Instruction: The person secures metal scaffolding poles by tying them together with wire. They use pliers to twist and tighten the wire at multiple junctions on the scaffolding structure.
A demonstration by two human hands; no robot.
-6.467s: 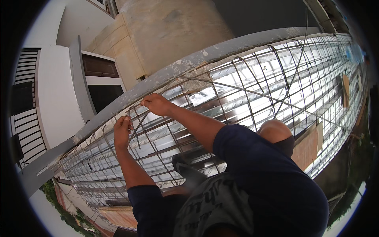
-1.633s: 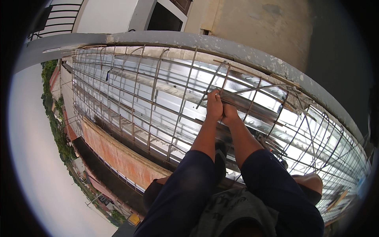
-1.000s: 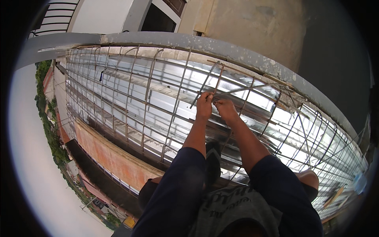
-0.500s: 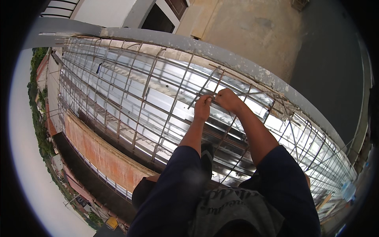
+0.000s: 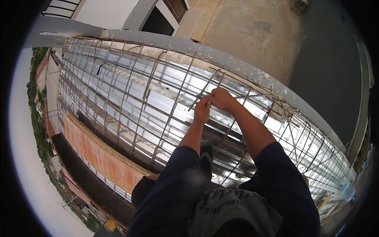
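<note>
Both hands work close together at one crossing of the rebar grid, toward its upper right part and just below the concrete ledge. The left hand is closed, its fingertips pinched at the crossing; whether it grips a bar or a tie wire cannot be told. The right hand is curled shut just beside it, touching the left at the fingertips, over the same bars. A loose bar slants down to the left from this point. The grid lies over shiny metal decking and runs across the view from upper left to lower right. Both forearms come up from the lower edge in dark blue sleeves. To the left, beyond the grid's edge, a brick wall drops away, with trees further out.
</note>
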